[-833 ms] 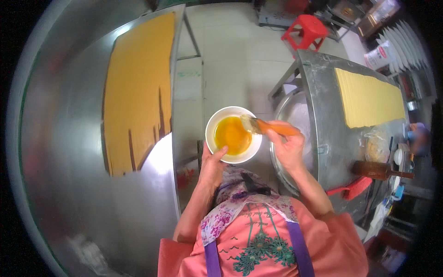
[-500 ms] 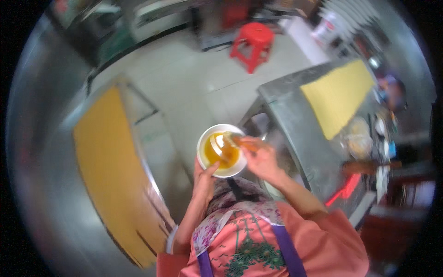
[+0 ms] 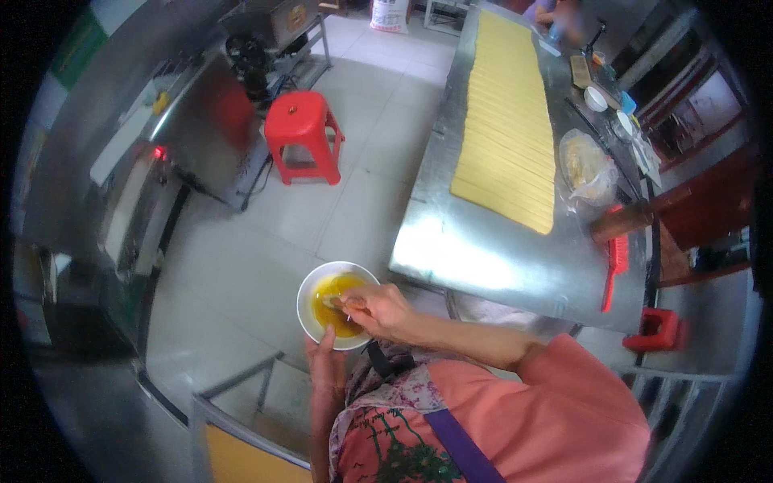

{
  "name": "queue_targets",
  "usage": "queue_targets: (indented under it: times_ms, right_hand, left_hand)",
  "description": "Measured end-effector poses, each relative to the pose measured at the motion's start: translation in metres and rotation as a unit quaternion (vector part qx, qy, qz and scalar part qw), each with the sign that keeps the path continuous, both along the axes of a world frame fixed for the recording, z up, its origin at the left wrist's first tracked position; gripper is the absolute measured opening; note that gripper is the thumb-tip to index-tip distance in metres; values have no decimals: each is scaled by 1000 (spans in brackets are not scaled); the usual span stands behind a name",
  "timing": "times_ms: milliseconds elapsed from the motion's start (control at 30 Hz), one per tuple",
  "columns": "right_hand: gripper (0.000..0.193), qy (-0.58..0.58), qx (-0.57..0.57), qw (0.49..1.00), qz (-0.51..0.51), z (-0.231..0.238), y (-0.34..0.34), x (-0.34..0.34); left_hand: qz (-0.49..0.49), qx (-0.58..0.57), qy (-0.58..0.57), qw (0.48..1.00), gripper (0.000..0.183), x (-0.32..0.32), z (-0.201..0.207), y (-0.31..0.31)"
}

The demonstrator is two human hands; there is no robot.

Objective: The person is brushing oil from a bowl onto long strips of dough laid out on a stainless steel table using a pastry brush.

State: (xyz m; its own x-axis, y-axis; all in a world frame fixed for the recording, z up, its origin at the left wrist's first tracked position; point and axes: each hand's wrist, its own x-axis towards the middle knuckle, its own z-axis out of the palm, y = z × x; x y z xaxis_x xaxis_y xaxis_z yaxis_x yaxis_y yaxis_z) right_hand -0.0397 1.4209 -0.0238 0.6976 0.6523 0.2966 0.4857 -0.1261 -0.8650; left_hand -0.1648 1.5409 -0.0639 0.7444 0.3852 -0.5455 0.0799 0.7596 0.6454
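I receive a moderately bright picture, with a cool, greyish light over the floor [image 3: 233, 266]. The strongest glare lies on the near end of the metal table [image 3: 439, 249], where the surface turns almost white; I cannot tell from which lamp or window it comes. Small shiny spots appear on the yellow liquid [image 3: 342, 285] in the white bowl [image 3: 304, 311]. Toward the left rim the view becomes dim, and I find the details there smeared. The red stool [image 3: 299, 121] looks rather clear to me, while the brown wood [image 3: 708, 201] at right is soft. Straight edges curve near the rim, and the corners are black.
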Motion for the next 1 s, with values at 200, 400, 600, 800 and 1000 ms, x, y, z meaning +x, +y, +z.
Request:
queue_targets:
  times_ms: [200,400,600,800,1000]
  right_hand:
    - [12,-30,-26,998,-53,-3,50,77]
    - [17,13,-33,968,-247,-13,88,174]
    - [13,-31,4,941,-338,9,140,253]
    - [12,11,-86,914,-397,14,162,298]
    - [19,34,-92,906,-413,3,139,341]
  left_hand:
    - [-77,-18,-47,996,48,109,11,77]
    - [-168,-13,-31,985,47,222,2,140]
    - [-288,9,-70,955,52,334,5,186]
    - [-401,-40,-60,913,50,422,7,197]
    - [-483,-24,-78,872,48,507,-14,180]
